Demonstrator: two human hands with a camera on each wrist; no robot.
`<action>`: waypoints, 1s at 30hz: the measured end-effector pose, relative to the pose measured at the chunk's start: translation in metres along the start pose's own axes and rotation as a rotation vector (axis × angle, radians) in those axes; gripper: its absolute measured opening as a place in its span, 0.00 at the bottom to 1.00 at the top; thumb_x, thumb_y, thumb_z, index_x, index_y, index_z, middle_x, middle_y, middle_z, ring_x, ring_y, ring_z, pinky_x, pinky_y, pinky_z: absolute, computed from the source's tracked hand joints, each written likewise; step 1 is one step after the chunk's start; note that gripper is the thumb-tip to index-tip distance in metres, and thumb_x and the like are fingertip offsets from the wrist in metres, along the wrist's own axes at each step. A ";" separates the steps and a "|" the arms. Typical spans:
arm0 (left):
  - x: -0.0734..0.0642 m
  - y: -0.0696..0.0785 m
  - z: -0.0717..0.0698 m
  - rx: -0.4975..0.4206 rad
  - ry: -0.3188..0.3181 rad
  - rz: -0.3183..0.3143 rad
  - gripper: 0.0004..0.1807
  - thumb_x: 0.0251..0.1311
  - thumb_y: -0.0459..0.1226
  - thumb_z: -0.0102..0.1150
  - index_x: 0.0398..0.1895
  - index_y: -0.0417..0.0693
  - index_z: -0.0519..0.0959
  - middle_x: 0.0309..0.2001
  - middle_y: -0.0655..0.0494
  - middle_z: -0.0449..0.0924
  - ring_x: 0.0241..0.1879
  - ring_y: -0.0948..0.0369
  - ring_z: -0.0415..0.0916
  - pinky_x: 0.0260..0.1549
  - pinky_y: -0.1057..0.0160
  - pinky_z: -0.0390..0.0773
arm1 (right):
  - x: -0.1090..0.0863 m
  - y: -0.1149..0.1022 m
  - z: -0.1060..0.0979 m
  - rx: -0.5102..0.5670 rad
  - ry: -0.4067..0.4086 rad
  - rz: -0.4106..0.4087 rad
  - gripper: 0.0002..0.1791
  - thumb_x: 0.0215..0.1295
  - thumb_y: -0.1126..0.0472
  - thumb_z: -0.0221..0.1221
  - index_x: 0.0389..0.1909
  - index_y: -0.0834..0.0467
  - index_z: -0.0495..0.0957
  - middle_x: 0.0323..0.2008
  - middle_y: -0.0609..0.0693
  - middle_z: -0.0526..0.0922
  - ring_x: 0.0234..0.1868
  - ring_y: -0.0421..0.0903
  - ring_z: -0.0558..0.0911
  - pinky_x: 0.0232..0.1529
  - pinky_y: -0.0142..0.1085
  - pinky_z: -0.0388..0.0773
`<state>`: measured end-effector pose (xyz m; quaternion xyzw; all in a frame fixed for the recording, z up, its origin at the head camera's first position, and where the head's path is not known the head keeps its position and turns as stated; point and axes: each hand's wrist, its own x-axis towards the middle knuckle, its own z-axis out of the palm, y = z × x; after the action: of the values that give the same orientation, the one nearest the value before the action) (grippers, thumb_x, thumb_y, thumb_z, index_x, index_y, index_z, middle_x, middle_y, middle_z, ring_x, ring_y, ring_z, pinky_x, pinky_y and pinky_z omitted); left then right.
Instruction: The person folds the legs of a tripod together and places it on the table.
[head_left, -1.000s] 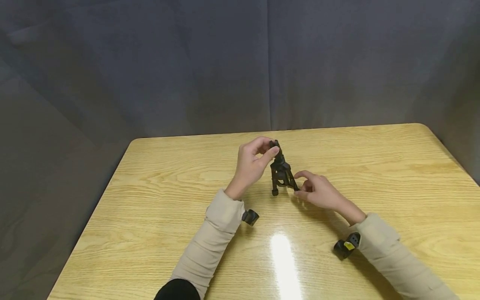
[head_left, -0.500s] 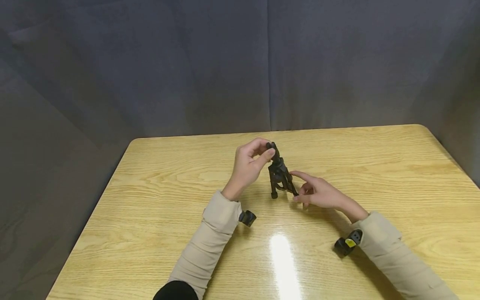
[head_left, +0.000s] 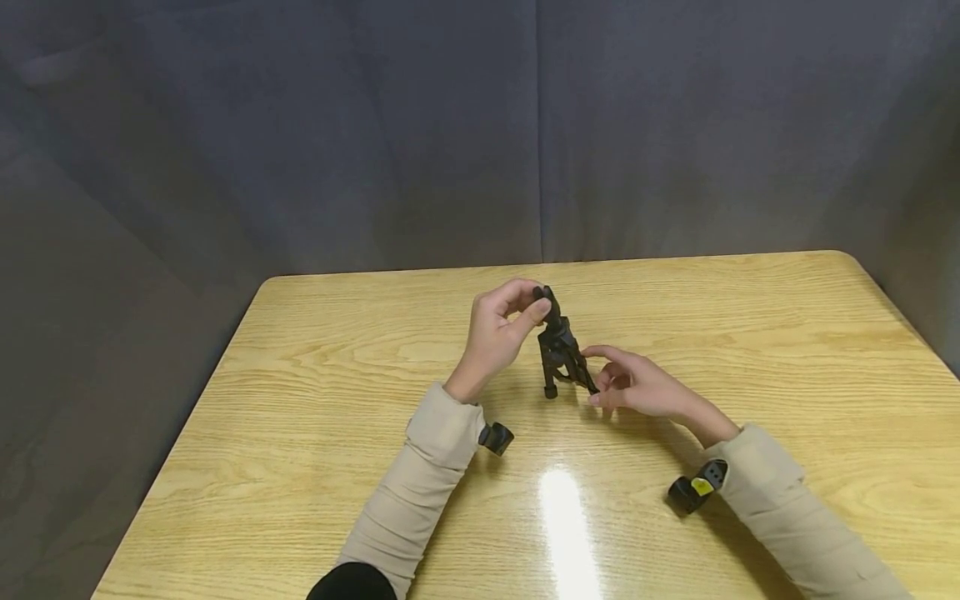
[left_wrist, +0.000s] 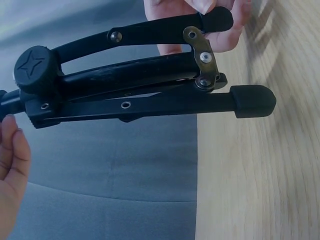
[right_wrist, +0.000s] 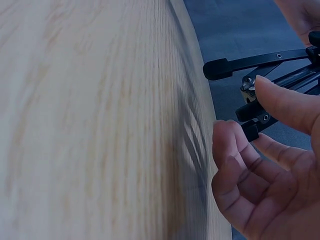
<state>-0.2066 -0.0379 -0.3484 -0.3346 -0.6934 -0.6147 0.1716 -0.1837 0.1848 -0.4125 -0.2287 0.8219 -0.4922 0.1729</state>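
Observation:
A small black tripod [head_left: 557,342] is held up just above the table, leaning slightly, its top toward the left. My left hand [head_left: 497,333] grips its upper end between thumb and fingers. At the lower right, my right hand [head_left: 647,388] pinches one leg near the rubber foot, the forefinger lying higher along that leg. In the left wrist view the tripod's legs [left_wrist: 175,105] stand only a little apart, joined by a metal hinged brace [left_wrist: 204,57]; a round knob [left_wrist: 36,69] with a star mark sits at their head. The right wrist view shows another leg's foot [right_wrist: 217,69] free of the fingers.
The wooden table [head_left: 315,400] has a bright light reflection near its front. A dark grey curtain [head_left: 360,150] hangs behind and at the sides. A small black camera sits on each wrist, the left one [head_left: 497,437] and the right one [head_left: 693,487].
The tripod and my left hand have shifted slightly left and down. My right forefinger has straightened and reached higher along the leg. In the last half second little has moved.

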 end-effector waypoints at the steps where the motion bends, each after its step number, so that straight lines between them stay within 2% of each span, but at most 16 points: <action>1: 0.000 0.000 0.000 0.000 -0.002 0.003 0.04 0.56 0.25 0.55 0.32 0.28 0.76 0.25 0.40 0.78 0.24 0.53 0.77 0.29 0.63 0.78 | 0.000 0.000 0.000 0.009 0.000 0.002 0.35 0.54 0.66 0.63 0.62 0.67 0.59 0.29 0.54 0.73 0.27 0.47 0.76 0.29 0.35 0.72; 7: 0.000 0.000 0.000 -0.003 -0.009 0.025 0.03 0.56 0.24 0.55 0.32 0.28 0.76 0.25 0.40 0.78 0.23 0.53 0.77 0.29 0.63 0.78 | -0.001 0.003 0.000 0.025 0.011 0.011 0.34 0.55 0.65 0.63 0.62 0.65 0.60 0.46 0.62 0.70 0.33 0.47 0.76 0.32 0.35 0.73; 13: -0.001 0.000 0.000 -0.016 -0.009 0.030 0.03 0.56 0.23 0.55 0.32 0.27 0.76 0.25 0.39 0.78 0.23 0.52 0.77 0.28 0.63 0.79 | -0.001 0.003 0.000 0.025 0.023 0.024 0.35 0.55 0.66 0.63 0.63 0.65 0.60 0.52 0.65 0.70 0.31 0.44 0.76 0.30 0.34 0.72; 16: -0.001 0.000 0.000 -0.022 -0.011 0.023 0.04 0.56 0.23 0.55 0.32 0.27 0.76 0.25 0.39 0.78 0.24 0.52 0.77 0.29 0.63 0.79 | -0.001 0.002 0.000 0.037 0.027 0.016 0.35 0.55 0.66 0.62 0.62 0.67 0.59 0.56 0.65 0.66 0.31 0.44 0.76 0.30 0.33 0.73; 20: 0.000 -0.001 0.000 -0.026 -0.013 0.021 0.04 0.56 0.22 0.54 0.33 0.26 0.76 0.26 0.38 0.77 0.25 0.50 0.77 0.29 0.62 0.79 | -0.002 0.003 -0.001 0.041 0.037 0.010 0.34 0.54 0.67 0.63 0.61 0.68 0.60 0.54 0.65 0.68 0.30 0.43 0.76 0.28 0.33 0.73; 23: -0.001 -0.002 0.000 -0.013 -0.004 0.032 0.04 0.56 0.21 0.52 0.34 0.25 0.75 0.26 0.38 0.77 0.24 0.48 0.76 0.29 0.63 0.78 | -0.003 0.001 -0.002 0.034 0.061 0.006 0.34 0.53 0.66 0.64 0.61 0.68 0.60 0.44 0.63 0.73 0.28 0.43 0.76 0.27 0.33 0.72; 27: -0.002 -0.004 -0.002 0.021 0.013 0.037 0.06 0.59 0.22 0.49 0.38 0.25 0.73 0.26 0.39 0.74 0.23 0.49 0.72 0.27 0.66 0.75 | -0.006 -0.002 -0.003 0.040 0.095 0.002 0.34 0.53 0.66 0.64 0.61 0.68 0.61 0.30 0.57 0.76 0.27 0.43 0.75 0.26 0.34 0.73; 30: -0.004 -0.005 -0.005 0.039 0.021 0.031 0.06 0.61 0.23 0.47 0.39 0.25 0.71 0.25 0.39 0.72 0.21 0.52 0.69 0.24 0.68 0.72 | -0.008 -0.003 -0.005 0.058 0.113 0.006 0.35 0.54 0.66 0.63 0.61 0.68 0.61 0.28 0.55 0.76 0.28 0.42 0.76 0.27 0.34 0.73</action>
<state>-0.2083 -0.0441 -0.3539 -0.3353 -0.6983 -0.6017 0.1947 -0.1791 0.1912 -0.4067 -0.1929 0.8165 -0.5272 0.1344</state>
